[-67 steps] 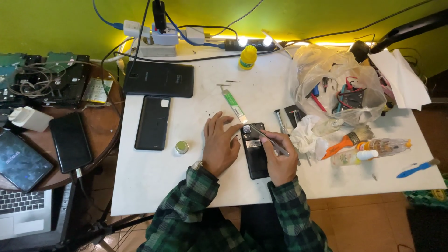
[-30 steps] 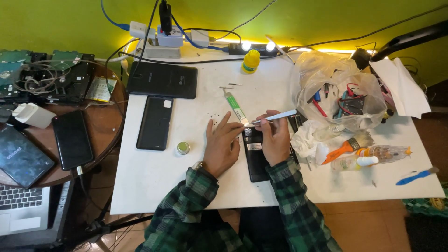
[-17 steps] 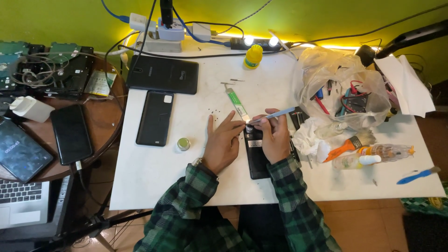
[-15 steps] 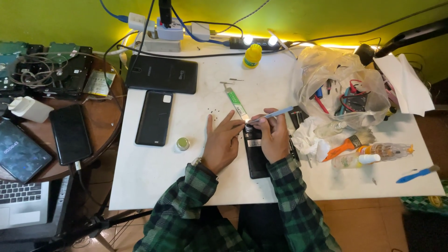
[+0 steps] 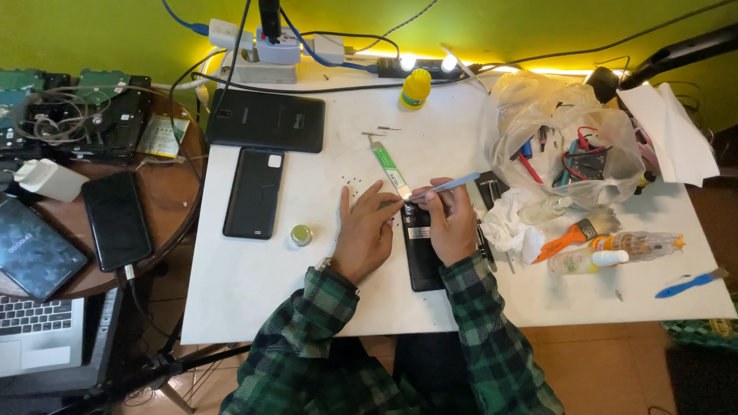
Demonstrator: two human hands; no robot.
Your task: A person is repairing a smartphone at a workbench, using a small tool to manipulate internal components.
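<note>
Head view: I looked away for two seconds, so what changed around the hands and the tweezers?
The right hand swung the tweezers: they pointed down toward the dark phone before, and now lie nearly level, tips at the left hand's fingers. The right hand holds them throughout. The left hand stayed on the phone's top edge; the phone, green strip and small tin did not move.

Yellow-green wall, white table, round wooden side table, tiled floor

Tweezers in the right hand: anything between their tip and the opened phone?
Nothing visible. The tweezers in the right hand meet the top of the opened phone; the left hand rests beside it, not across.
</note>
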